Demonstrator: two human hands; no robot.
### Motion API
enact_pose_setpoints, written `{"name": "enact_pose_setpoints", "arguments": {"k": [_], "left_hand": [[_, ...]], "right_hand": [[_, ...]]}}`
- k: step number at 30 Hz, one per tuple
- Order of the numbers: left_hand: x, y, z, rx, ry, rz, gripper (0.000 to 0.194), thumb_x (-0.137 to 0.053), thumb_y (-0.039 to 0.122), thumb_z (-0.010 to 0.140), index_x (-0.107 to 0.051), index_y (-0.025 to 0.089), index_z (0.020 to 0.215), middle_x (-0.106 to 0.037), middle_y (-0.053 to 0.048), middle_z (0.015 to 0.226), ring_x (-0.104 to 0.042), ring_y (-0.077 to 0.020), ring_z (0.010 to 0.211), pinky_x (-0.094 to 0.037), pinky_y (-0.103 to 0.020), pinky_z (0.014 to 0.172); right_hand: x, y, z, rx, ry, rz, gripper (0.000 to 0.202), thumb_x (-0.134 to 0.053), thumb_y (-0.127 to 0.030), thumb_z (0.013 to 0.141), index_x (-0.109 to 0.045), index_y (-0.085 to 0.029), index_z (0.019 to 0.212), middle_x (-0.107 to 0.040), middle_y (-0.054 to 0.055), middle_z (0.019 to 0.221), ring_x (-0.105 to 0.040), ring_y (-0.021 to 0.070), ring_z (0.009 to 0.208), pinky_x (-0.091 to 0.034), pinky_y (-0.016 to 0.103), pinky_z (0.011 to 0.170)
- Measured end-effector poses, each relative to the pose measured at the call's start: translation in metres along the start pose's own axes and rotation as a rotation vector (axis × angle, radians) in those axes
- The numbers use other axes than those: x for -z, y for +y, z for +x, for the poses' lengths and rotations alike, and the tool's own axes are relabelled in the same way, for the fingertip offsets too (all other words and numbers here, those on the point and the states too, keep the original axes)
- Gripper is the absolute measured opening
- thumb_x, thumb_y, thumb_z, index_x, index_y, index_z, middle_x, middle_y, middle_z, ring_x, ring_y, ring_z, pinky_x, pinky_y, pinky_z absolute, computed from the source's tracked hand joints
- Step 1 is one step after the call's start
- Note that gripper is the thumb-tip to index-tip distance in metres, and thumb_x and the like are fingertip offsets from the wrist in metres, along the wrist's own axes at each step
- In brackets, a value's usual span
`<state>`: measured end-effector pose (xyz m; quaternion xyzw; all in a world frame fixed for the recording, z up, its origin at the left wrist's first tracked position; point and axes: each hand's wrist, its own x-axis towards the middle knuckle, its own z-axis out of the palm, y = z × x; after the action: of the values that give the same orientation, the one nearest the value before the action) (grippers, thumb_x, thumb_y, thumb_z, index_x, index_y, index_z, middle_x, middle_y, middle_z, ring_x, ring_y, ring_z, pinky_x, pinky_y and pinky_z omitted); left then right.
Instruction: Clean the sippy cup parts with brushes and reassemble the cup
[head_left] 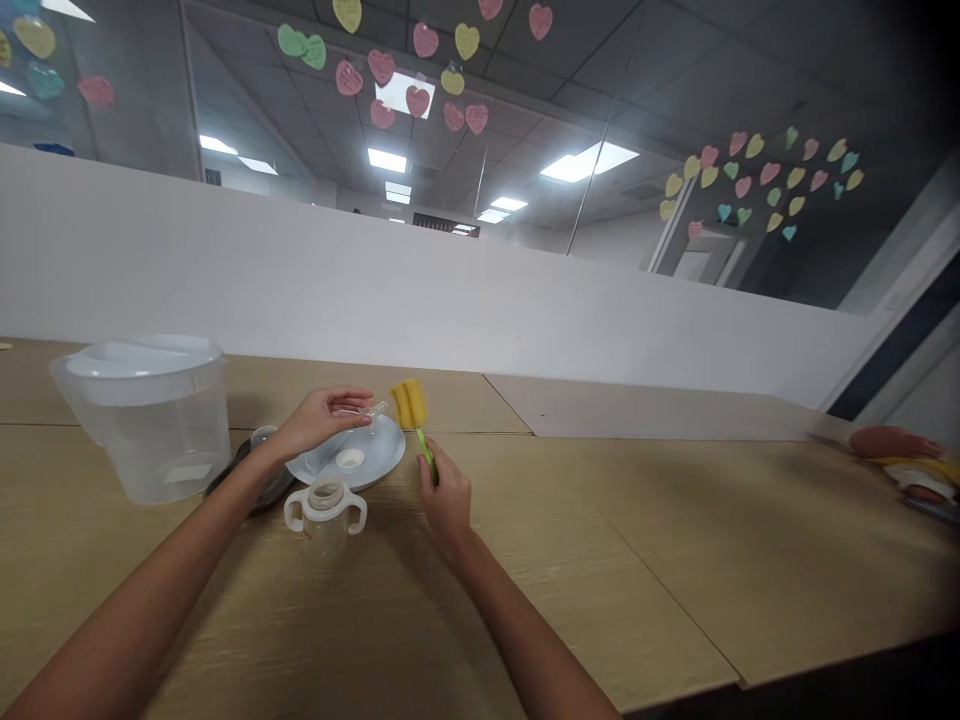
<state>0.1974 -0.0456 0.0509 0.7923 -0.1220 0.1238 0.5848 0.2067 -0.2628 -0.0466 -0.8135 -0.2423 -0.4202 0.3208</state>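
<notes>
My left hand (328,418) pinches a small clear piece (377,409) between thumb and fingers, above a white plate (390,462); its exact kind is hard to make out. A white ring (350,459) lies on the plate. My right hand (448,492) is wrapped round the green handle of a bottle brush (409,404), whose yellow sponge head points up near the clear piece, seemingly just apart from it. In front of the plate stands an uncapped clear baby bottle (326,518) with two white side handles, touched by neither hand.
To the left stands a large clear plastic pitcher (161,430) with a white lid. A dark round dish (262,492) is partly hidden behind my left forearm. At the far right edge of the wooden table (570,560) are reddish and yellow items (904,455). A white wall (420,300) rises behind.
</notes>
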Motion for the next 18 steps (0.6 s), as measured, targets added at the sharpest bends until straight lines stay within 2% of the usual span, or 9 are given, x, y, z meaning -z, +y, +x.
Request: {"name": "enact_pose_setpoints", "arguments": {"k": [2,6,13,18], "left_hand": [[-0.0003,0.0000,-0.0002,-0.004,-0.011,-0.006,0.062,-0.078,0.044,0.054,-0.061,0.015,0.106,-0.065,-0.011,0.110,-0.062,-0.0252,0.100,-0.048,-0.042,0.093],[0.0003,-0.0015,0.0000,-0.019,-0.041,-0.044,0.063,-0.078,0.041,0.055,-0.059,0.014,0.109,-0.064,-0.012,0.111,-0.062,-0.0263,0.100,-0.047,-0.046,0.093],[0.0005,0.0018,-0.0028,-0.012,-0.037,-0.021,0.062,-0.077,0.040,0.055,-0.060,0.015,0.109,-0.064,-0.012,0.112,-0.061,-0.0260,0.102,-0.048,-0.042,0.092],[-0.0004,0.0066,-0.0037,-0.064,0.031,0.001,0.054,-0.073,0.045,0.059,-0.064,0.016,0.103,-0.064,-0.010,0.113,-0.057,-0.0262,0.108,-0.046,-0.040,0.094]], "right_hand": [[0.0010,-0.0002,0.0001,0.021,0.015,0.019,0.035,-0.038,-0.028,0.093,-0.059,-0.015,0.118,-0.067,0.009,0.105,-0.064,0.0161,0.092,-0.051,0.023,0.077],[-0.0016,0.0010,-0.0027,0.137,-0.046,-0.017,0.036,-0.036,-0.028,0.094,-0.061,-0.014,0.116,-0.069,0.010,0.093,-0.067,0.0153,0.078,-0.052,0.021,0.070],[-0.0006,0.0018,-0.0010,0.012,-0.003,0.032,0.034,-0.038,-0.027,0.093,-0.059,-0.016,0.118,-0.066,0.010,0.106,-0.064,0.0169,0.095,-0.052,0.026,0.080],[-0.0024,-0.0004,-0.0041,0.117,-0.049,0.008,0.035,-0.036,-0.027,0.093,-0.059,-0.016,0.117,-0.068,0.010,0.101,-0.066,0.0156,0.085,-0.052,0.023,0.075]]}}
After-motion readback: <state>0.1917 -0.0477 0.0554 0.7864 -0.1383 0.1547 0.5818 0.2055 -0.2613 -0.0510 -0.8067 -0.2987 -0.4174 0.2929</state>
